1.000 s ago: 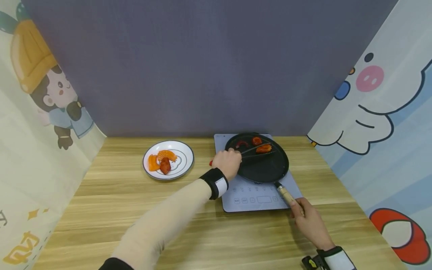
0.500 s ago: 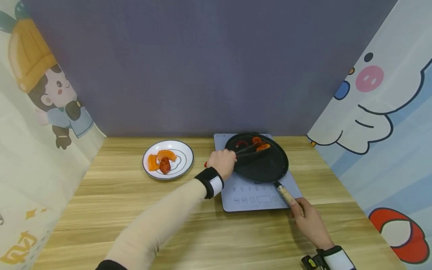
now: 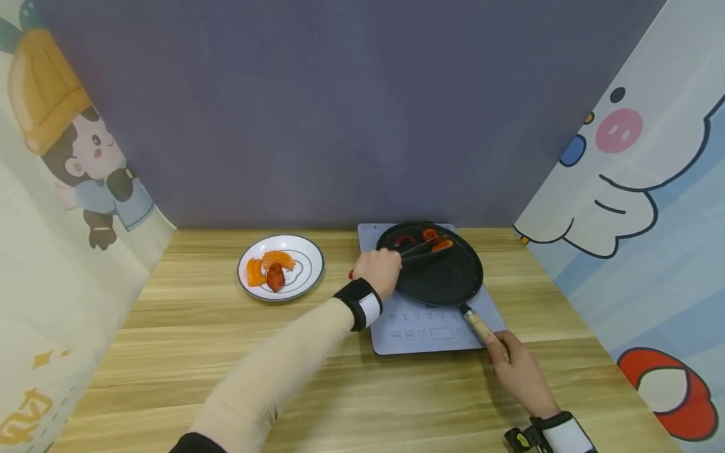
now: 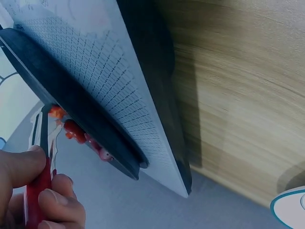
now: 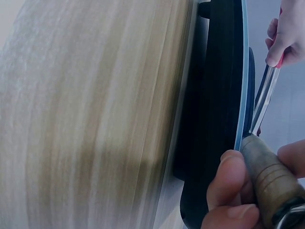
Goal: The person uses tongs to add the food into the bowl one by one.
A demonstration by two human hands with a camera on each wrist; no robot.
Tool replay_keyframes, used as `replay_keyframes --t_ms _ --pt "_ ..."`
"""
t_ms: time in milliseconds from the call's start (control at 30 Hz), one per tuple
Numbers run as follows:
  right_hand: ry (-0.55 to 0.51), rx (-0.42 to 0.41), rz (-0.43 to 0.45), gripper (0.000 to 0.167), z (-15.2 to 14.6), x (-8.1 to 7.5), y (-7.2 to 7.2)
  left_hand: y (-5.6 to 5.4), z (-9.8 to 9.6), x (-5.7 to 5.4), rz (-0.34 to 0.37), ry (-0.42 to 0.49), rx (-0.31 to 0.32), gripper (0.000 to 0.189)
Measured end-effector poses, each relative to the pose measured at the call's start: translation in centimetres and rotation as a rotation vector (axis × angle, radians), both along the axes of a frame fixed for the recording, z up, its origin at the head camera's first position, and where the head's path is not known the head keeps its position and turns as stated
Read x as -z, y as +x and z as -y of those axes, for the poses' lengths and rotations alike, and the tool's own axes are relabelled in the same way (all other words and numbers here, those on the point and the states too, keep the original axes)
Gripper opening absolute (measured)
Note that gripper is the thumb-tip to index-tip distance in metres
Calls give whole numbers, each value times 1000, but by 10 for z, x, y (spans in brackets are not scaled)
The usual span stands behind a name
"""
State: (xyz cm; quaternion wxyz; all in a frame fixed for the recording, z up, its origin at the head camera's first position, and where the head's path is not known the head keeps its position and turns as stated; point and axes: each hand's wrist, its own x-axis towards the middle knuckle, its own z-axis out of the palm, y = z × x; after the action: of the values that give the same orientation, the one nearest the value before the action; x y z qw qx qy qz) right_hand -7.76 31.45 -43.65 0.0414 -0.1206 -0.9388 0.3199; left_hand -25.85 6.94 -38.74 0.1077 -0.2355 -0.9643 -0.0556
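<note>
Tabletop (image 3: pixel 187 358), tongs (image 4: pixel 39 196) in left hand (image 3: pixel 378 270)

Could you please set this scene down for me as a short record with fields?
Left hand: holds red-handled metal tongs
Right hand: holds the light wooden handle of a round black pan
Tongs' tips: at an orange-red food piece in the pan; whether they grip it, cannot tell
Also in pan: a round red food piece and a dark red curved one
Under pan: a flat pale grey cooktop on a wooden table
Left of cooktop: a dark-rimmed round white plate bearing two orange food pieces and one reddish-brown piece
</note>
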Motion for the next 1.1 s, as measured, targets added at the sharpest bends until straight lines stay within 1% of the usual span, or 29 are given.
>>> replay_keyframes --t_ms 233,333,433,567,767,967,1100 --pt "-23 1 17 36 1 -1 0 -2 5 4 -6 -4 1 25" --pt "-20 -5 19 37 0 -1 0 0 7 3 -1 -1 2 25" --pt "-18 -8 21 38 -1 0 0 4 8 -1 16 11 1 25" --pt "-21 -7 22 37 0 0 -1 5 7 -5 43 24 -8 24" --pt "-30 -6 22 36 0 -1 -1 2 2 -3 49 27 -17 23" --pt "-34 -5 27 37 -1 0 -2 2 -4 -4 40 29 -10 22" --pt "-28 -7 22 37 -2 0 -1 2 -6 -4 52 35 -13 22"
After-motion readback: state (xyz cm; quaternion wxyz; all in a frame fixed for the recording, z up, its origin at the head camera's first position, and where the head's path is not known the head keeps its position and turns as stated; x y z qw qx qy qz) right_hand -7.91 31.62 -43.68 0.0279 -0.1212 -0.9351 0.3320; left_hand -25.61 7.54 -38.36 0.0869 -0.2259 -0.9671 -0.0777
